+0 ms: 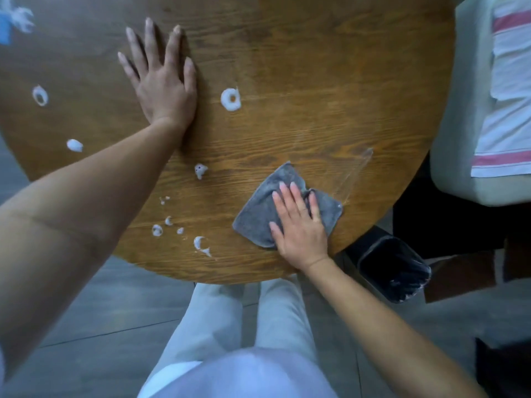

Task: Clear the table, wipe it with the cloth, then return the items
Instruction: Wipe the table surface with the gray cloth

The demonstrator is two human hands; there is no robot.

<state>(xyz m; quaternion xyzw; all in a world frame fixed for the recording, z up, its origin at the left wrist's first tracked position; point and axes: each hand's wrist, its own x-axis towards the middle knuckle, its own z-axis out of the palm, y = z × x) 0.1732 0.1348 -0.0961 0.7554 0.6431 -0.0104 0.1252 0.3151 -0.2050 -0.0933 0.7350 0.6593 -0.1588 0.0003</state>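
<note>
A round wooden table point(301, 81) fills the upper view. Near its front right edge lies a grey cloth point(260, 208), and my right hand point(298, 225) presses flat on it with straight fingers. My left hand point(161, 73) rests flat on the bare wood at the upper left, fingers spread. White foam blobs dot the wood: a ring point(230, 99) near the middle, several small ones point(172, 225) near the front edge, others at the left point(40, 95). A wet streak point(353, 173) runs from the cloth toward the right rim.
A black bin point(393, 271) stands on the floor just below the table's right edge. A pale chair with a pink-striped white cloth point(505, 90) is at the right. More foam and something blue point(14, 18) sit at the far left.
</note>
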